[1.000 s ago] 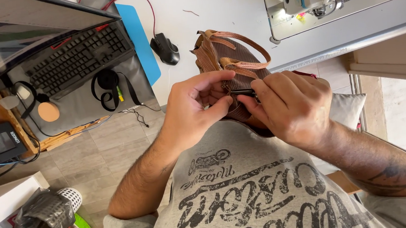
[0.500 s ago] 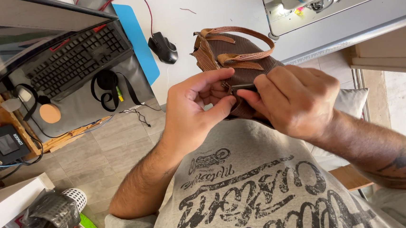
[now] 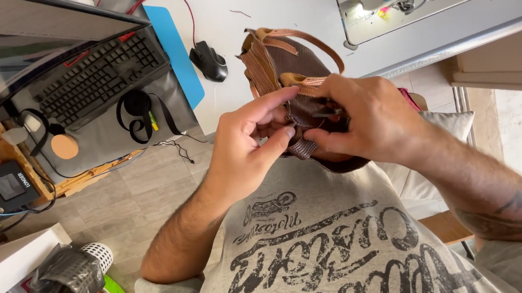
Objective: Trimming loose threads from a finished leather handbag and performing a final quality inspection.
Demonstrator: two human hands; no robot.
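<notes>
1. At centre frame, above the lap, the left hand and right hand hold a brown leather bag with a strap; the bag sits at 12 o'clock from the hands, clear of the white worktop.
2. Left grip: thumb and forefinger pinched on the bag's woven edge. Right grip: clenched on the same edge around a small dark tool; its kind cannot be told.
3. Risk, as judged: the tool tip lies close to the left fingertips; a slip could nick them or mar the leather.
4. Risk: the bag is unsupported and could twist in the pinch.
5. Labels: a small black box with a grey screen at 9 o'clock; a blue mat at 11 o'clock beside a black mouse.
</notes>
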